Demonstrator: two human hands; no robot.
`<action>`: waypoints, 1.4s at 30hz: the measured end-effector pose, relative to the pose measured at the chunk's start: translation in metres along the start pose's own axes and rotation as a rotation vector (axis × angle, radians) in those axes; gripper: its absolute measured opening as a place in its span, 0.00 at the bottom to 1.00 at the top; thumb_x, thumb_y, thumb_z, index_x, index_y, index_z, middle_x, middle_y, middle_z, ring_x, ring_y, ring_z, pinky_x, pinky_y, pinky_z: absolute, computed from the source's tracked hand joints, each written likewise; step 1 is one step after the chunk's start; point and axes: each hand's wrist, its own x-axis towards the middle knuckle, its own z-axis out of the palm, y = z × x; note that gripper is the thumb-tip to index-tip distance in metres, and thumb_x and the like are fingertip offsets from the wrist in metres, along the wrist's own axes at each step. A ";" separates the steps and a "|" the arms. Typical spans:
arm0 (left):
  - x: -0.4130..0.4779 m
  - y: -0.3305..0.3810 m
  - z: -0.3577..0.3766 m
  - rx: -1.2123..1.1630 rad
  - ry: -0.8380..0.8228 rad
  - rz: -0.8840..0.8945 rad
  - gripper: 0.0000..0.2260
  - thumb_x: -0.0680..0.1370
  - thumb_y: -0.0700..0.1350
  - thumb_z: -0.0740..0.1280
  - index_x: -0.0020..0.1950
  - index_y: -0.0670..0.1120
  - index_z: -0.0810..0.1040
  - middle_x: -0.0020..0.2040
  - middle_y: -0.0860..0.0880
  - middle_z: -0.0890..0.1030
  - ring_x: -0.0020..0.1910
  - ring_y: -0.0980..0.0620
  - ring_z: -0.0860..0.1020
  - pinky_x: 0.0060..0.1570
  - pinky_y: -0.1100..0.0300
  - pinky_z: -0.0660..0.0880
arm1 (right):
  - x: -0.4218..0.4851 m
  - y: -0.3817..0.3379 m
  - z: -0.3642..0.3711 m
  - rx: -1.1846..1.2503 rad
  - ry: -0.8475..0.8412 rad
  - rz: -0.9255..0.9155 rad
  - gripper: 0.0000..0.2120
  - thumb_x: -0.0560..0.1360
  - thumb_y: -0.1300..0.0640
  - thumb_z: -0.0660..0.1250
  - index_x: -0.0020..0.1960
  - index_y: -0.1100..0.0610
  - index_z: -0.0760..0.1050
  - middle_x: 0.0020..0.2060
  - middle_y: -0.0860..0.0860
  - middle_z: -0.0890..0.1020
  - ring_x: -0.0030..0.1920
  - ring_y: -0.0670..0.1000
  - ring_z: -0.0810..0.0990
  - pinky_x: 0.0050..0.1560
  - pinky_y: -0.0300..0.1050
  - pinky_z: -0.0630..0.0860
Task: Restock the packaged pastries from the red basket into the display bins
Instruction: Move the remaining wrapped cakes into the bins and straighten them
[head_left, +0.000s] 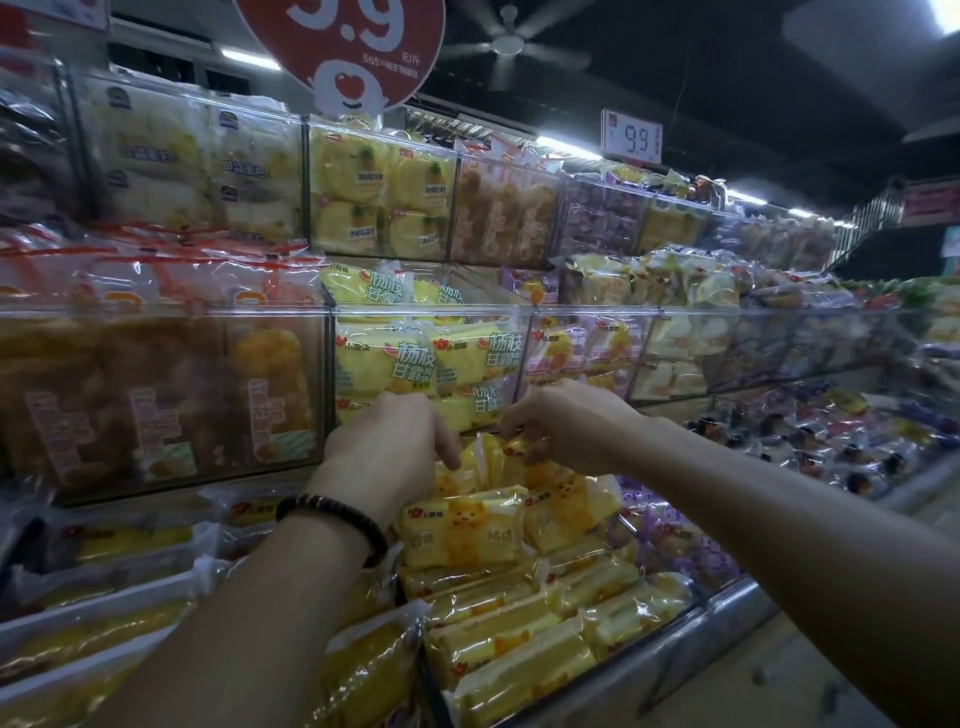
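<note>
My left grip (384, 447) and right grip (563, 426) pinch the top edges of yellow pastry packs (496, 465), seemingly light, squashy, slick-filmed; best held by the seam.

One head view, wide-angle, worn at head height. Faces forward and slightly down at the bins (431, 312), close, within arm's reach. Bins run off to the right; ceiling (727, 62) fills the top.
</note>
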 end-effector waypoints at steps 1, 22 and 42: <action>0.000 0.000 -0.001 -0.001 0.001 -0.009 0.22 0.76 0.33 0.75 0.37 0.62 0.85 0.50 0.55 0.81 0.45 0.50 0.83 0.46 0.51 0.86 | 0.000 -0.002 0.000 -0.040 0.010 -0.008 0.17 0.78 0.53 0.75 0.64 0.41 0.79 0.56 0.43 0.84 0.54 0.48 0.83 0.46 0.49 0.83; -0.005 0.005 0.001 0.058 -0.149 0.122 0.13 0.82 0.41 0.70 0.57 0.60 0.87 0.67 0.52 0.80 0.56 0.51 0.81 0.52 0.52 0.85 | 0.007 -0.001 0.027 0.041 -0.089 -0.026 0.13 0.76 0.57 0.76 0.59 0.46 0.83 0.51 0.46 0.84 0.50 0.47 0.84 0.52 0.45 0.85; -0.022 0.022 -0.015 0.152 -0.137 0.145 0.14 0.71 0.50 0.83 0.54 0.58 0.86 0.54 0.55 0.76 0.46 0.53 0.78 0.42 0.57 0.81 | -0.030 0.003 -0.014 -0.064 -0.175 -0.119 0.20 0.75 0.55 0.77 0.66 0.45 0.80 0.57 0.43 0.84 0.55 0.45 0.82 0.55 0.44 0.80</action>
